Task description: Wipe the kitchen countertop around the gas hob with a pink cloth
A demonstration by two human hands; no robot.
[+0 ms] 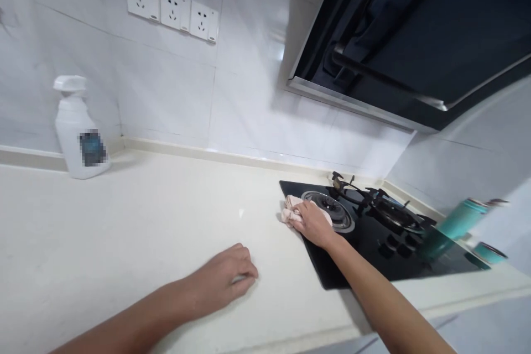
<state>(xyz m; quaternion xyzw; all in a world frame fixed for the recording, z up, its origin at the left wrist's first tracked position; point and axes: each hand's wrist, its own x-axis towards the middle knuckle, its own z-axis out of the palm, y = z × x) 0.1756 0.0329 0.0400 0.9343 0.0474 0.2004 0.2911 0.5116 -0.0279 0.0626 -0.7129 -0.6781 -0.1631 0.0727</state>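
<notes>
My right hand [312, 223] presses a crumpled pale pink cloth [289, 210] onto the left edge of the black glass gas hob [332, 271], just beside its left burner ring [332, 207]. The fingers are closed over the cloth. My left hand [226, 279] rests on the cream worktop [124, 232] nearer to me, knuckles up and fingers curled under, with nothing visible in it.
A white spray bottle [78, 130] stands at the back left against the tiled wall. Three wall sockets [172, 8] sit above. A dark range hood [415, 44] overhangs the hob. Pan-support grates [381, 202] sit on the hob, teal containers [450, 229] at the right.
</notes>
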